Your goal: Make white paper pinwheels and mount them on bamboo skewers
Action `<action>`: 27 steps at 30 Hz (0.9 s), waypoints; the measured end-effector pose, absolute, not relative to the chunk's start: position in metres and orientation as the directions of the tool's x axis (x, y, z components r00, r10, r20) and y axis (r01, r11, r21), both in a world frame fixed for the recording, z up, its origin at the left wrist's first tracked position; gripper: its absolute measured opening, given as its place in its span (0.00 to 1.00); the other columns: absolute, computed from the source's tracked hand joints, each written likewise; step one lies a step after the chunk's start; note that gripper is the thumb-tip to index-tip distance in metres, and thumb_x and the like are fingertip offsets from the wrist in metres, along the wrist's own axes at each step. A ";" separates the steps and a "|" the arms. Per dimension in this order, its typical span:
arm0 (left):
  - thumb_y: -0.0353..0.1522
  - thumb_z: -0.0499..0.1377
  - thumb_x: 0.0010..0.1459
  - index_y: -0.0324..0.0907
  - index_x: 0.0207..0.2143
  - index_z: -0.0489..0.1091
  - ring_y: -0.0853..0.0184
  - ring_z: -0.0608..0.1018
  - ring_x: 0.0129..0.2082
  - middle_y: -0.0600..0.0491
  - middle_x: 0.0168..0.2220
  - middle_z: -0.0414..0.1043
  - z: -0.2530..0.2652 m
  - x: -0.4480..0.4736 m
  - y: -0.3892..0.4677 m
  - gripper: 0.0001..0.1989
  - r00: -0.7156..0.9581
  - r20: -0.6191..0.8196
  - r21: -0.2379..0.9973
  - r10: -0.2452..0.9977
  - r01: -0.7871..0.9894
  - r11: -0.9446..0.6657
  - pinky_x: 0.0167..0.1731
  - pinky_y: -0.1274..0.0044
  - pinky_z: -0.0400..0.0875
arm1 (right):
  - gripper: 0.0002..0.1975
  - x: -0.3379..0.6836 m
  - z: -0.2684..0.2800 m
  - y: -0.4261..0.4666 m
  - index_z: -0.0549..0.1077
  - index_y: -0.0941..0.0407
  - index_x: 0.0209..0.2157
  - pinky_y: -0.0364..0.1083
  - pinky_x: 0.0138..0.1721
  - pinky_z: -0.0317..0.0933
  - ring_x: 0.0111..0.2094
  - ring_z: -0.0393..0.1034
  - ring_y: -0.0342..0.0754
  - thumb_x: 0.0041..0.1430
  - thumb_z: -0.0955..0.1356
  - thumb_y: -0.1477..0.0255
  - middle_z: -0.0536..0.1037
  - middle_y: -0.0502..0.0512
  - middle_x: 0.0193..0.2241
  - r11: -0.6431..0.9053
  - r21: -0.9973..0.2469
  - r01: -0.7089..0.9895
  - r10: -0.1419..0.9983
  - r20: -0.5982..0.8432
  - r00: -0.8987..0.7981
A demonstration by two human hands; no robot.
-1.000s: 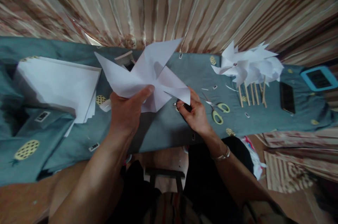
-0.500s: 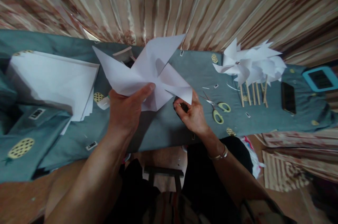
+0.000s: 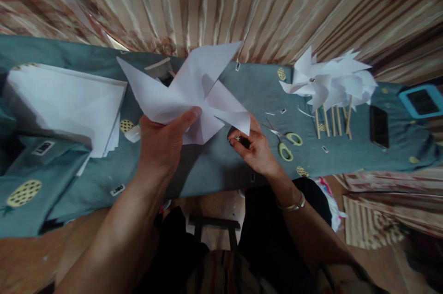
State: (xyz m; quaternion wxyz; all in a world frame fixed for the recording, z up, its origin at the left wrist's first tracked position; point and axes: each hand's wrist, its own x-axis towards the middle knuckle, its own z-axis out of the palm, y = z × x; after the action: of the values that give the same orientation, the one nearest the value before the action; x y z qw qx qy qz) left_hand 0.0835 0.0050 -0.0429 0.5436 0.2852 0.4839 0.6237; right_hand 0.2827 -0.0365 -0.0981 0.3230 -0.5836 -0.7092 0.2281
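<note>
A white paper pinwheel point(image 3: 204, 81) with its blades folded to the middle is held above the table by my left hand point(image 3: 162, 141). The thumb presses on the pinwheel's centre and the other fingers are hidden behind the paper. My right hand point(image 3: 254, 146) is just below the pinwheel's lower right blade, which covers part of its fingers. Its thumb and forefinger are pinched together; anything between them is too small to make out. Green-handled scissors point(image 3: 285, 141) lie on the cloth, right of that hand.
Several finished pinwheels point(image 3: 332, 81) on wooden sticks lie at the right, beside a dark phone point(image 3: 379, 127) and a blue-framed device point(image 3: 422, 101). Stacked white paper point(image 3: 69, 100) lies at the left. Paper scraps dot the green cloth point(image 3: 207, 174); a striped curtain point(image 3: 207, 8) hangs behind.
My left hand and the pinwheel have shifted slightly left in view. The thumb stays on the centre. My right hand remains below the blade, its fingers still pinched.
</note>
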 end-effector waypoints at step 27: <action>0.34 0.72 0.40 0.44 0.27 0.78 0.61 0.81 0.32 0.52 0.31 0.82 -0.051 0.083 0.004 0.10 -0.196 -0.184 0.972 0.963 -0.182 0.149 0.36 0.71 0.79 | 0.04 0.290 -0.095 -0.042 0.76 0.52 0.29 0.67 0.67 0.52 0.68 0.57 0.60 0.58 0.70 0.70 0.69 0.55 0.63 0.239 -0.645 0.725 0.951 0.306 -0.042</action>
State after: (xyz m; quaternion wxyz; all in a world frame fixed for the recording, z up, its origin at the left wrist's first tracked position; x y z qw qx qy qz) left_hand 0.0826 0.0038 -0.0515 0.5241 0.3566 0.5475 0.5463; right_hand 0.2898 -0.0416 -0.0951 0.3526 -0.5955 -0.7038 0.1602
